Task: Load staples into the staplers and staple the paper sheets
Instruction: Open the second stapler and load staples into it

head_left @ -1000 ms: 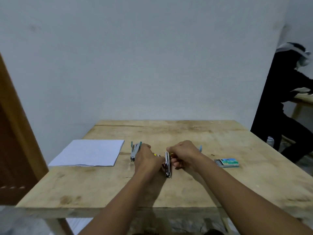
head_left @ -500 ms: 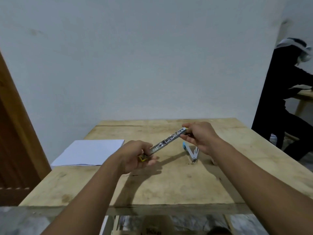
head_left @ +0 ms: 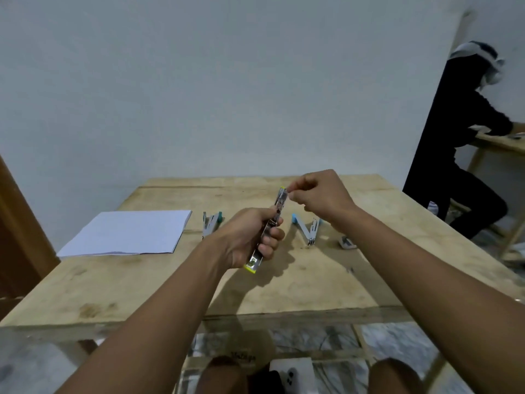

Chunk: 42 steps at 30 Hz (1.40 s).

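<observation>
Fingers [head_left: 271,233] of the left hand [head_left: 247,240] curl round a yellow-ended stapler [head_left: 280,201], folded out straight and held above the bench [head_left: 142,282] at frame centre. The right hand [head_left: 321,197] pinches its upper tip, perhaps feeding staples. A blue stapler [head_left: 305,231] lies open just right, and a green stapler [head_left: 211,223] lies beside the paper sheets [head_left: 127,233] at left.

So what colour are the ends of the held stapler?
Yellow, on the silver metal stapler; the head view shows it.
</observation>
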### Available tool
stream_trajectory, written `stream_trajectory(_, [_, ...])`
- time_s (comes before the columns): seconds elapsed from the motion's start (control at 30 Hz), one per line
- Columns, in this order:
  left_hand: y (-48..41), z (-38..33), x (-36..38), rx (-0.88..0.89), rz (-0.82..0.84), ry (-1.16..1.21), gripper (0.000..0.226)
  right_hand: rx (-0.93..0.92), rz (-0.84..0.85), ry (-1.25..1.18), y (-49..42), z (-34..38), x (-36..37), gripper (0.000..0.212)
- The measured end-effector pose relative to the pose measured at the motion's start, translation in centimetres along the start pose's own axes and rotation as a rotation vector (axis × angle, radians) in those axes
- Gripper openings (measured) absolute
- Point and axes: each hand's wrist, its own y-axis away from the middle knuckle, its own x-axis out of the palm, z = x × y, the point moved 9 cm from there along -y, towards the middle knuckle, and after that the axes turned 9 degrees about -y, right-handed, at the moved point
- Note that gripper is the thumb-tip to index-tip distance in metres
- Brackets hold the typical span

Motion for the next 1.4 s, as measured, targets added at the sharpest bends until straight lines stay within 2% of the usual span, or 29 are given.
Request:
stream_trajectory(0.13, [-0.7, 0.2, 0.3, 0.004, 0.003, 0.016, 0.030, -0.087, -0.017, 0.132, 0.7, 0.9, -0.3, 0.005])
stream_trajectory(0.27, [-0.8, 0.2, 0.3, 0.016, -0.026, 0.016, 0.032, -0.083, -0.003, 0.148, 0.6, 1.1, -0.4, 0.010])
stream_trajectory(0.43, [-0.9, 0.1, -0.2, 0.029, -0.066, 0.006, 0.036, -0.050, 0.115, 0.106, 0.4, 0.6, 1.3, 0.023])
stream_trajectory(0.67, [-1.1, 1.1, -2.3, 0.011, -0.147, 0.114, 0.035, -0.146, 0.271, 0.060, 1.6, 2.6, 3.9, 0.023])
stream_trajectory(0.77, [-1.0, 0.9, -2.6, 0.022, -0.140, 0.168, 0.032, -0.223, 0.368, 0.196, 2.4, 3.1, 5.8, 0.017])
stream_trajectory(0.83, [-0.8, 0.5, -2.9, 0.037, -0.147, 0.173, 0.029, -0.257, 0.340, 0.229, 2.5, 2.9, 6.4, 0.018])
stream_trajectory(0.97, [-0.6, 0.7, -3.3, 0.018, -0.139, 0.179, 0.031, -0.227, 0.183, -0.003, 1.4, 3.0, 4.6, 0.016])
stream_trajectory(1.03, [-0.7, 1.0, -3.3, 0.006, -0.129, 0.188, 0.034, -0.217, 0.162, 0.020, 1.0, 3.2, 4.0, 0.014])
stream_trajectory(1.17, [-0.7, 1.1, -3.1, 0.003, -0.135, 0.189, 0.034, -0.202, 0.223, 0.138, 1.3, 3.3, 4.3, 0.015])
stream_trajectory(1.27, [-0.7, 1.5, -3.2, -0.002, -0.159, 0.197, 0.034, -0.201, 0.254, 0.104, 1.9, 3.4, 4.3, 0.014])
stream_trajectory(1.4, [-0.9, 1.3, -3.1, 0.011, -0.157, 0.237, 0.032, -0.212, 0.381, 0.124, 3.3, 3.8, 5.9, 0.020])
